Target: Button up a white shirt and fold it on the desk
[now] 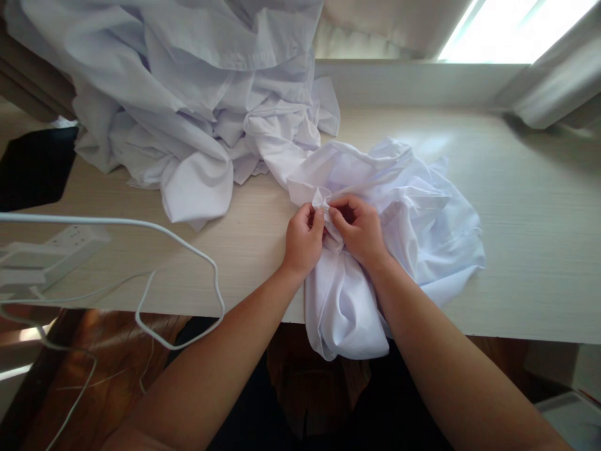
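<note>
A crumpled white garment (432,232), which looks like a shirt, lies on the pale wooden table (530,250), and part of it droops over the front edge. My left hand (304,241) is closed, pinching a gathered fold of this cloth between thumb and fingers. Right beside it, my right hand (359,228) pinches the same fold, thumb and forefinger pressed together. The fingertips of both hands nearly meet at the fold. Whether a button or seam sits under them I cannot make out.
A large heap of white garments (188,94) covers the back left of the table. At the left are a white power strip (70,247), a looping white cable (188,247) and a flat black object (37,166). A curtain (558,88) hangs at the back right.
</note>
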A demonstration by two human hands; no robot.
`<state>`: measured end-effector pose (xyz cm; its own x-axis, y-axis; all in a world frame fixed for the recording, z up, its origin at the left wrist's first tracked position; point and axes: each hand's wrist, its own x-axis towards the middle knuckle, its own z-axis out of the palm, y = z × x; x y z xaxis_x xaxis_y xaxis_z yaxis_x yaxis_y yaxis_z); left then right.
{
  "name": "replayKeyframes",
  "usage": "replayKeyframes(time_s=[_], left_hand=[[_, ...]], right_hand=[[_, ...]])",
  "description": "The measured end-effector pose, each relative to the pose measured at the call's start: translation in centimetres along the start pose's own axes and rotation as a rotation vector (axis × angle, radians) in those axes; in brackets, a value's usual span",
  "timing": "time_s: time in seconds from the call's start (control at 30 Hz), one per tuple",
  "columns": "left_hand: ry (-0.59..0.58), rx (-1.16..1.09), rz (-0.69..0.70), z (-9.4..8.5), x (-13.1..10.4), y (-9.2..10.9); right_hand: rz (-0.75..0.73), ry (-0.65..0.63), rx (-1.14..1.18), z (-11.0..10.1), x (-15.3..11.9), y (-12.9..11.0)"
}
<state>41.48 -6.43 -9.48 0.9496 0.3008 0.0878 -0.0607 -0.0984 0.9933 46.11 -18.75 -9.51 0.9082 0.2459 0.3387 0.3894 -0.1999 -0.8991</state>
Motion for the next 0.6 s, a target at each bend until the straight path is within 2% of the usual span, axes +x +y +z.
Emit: replayKeyframes(time_s=[0.23,0.6], left_hand=[[0.032,0.033,-0.009,0.0,0.2,0.0],[0.013,-0.082,-0.028,-0.1,0.1,0.4]], right_hand=[[-0.038,0.043,-0.039,0.3,-0.5,-0.9],[-0.083,0.037,-0.102,-0.1,-0.3,-1.1]])
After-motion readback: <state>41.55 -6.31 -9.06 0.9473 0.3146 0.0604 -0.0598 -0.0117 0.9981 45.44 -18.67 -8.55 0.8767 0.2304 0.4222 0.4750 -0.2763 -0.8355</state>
